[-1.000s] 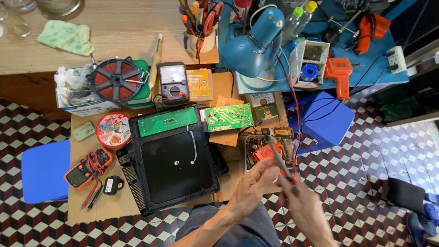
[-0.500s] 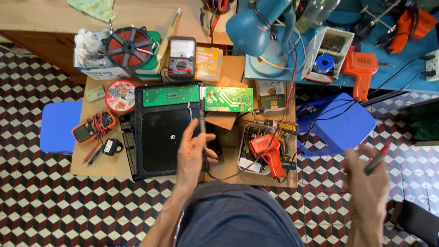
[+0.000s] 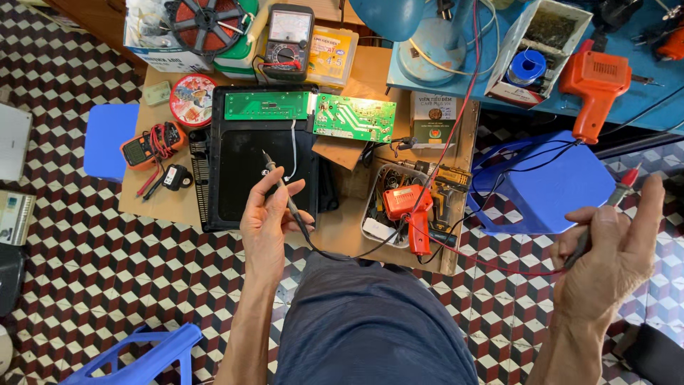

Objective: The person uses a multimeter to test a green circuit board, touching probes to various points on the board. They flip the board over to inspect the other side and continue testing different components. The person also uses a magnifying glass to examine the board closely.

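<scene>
over black panel [image 3: 256, 171], left hand [image 3: 267, 221] fingers clamped on black probe [image 3: 285, 196], right hand [image 3: 605, 257] fingers gripping red probe [image 3: 618, 191]

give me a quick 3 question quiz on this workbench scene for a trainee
1. True or false: the left hand holds a black probe over the black panel.
2. Multiple choice: what does the right hand hold? A) an orange soldering gun B) a red-tipped probe C) a green circuit board
3. Fill in: both probe leads run back toward the analog ____ at the top of the bench.

Key
1. True.
2. B, the red-tipped probe; the soldering gun lies in a tray.
3. Multimeter.
</scene>
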